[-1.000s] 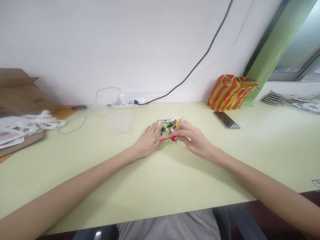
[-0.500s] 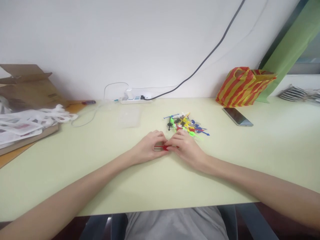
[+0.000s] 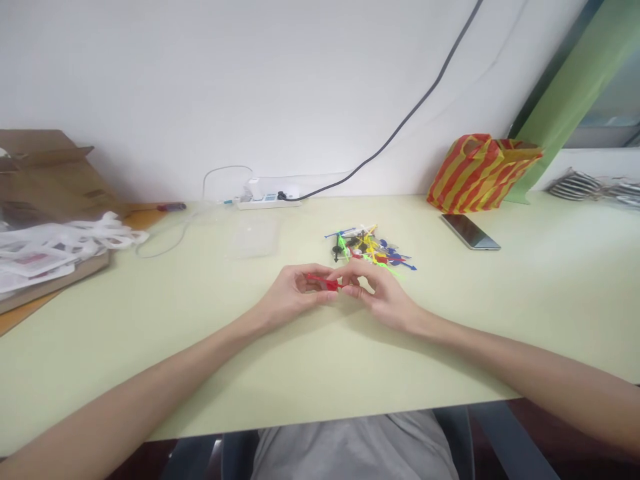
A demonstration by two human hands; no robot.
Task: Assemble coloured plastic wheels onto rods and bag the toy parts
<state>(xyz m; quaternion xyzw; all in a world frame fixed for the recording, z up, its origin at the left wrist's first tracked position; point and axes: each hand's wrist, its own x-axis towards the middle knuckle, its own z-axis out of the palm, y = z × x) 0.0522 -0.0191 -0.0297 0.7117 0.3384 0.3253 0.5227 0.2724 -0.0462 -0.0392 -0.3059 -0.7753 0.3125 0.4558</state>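
A slim red plastic spinner arrow (image 3: 330,285) with a rounded middle is held between my two hands above the near half of the table. My left hand (image 3: 295,291) pinches it between thumb and fingers, and its long end lies inside that hand. At the other end, my right hand (image 3: 383,293) grips the short tip with thumb and forefinger. Just beyond my hands lies a loose pile of spinner arrows (image 3: 395,259) in blue, green, yellow, black, white and red. The right fingers partly cover the pile's near edge.
A clear plastic case (image 3: 256,238) lies left of the pile. Behind it is a power strip (image 3: 270,202) with cables. A phone (image 3: 471,232) and a striped bag (image 3: 483,175) are at right. A cardboard box (image 3: 55,177) and white plastic bags (image 3: 70,243) occupy the left.
Both hands have risen slightly from the table with the red spinner arrow. The arrow now tilts, and my right fingers have shifted towards its short tip. The view has moved slightly.
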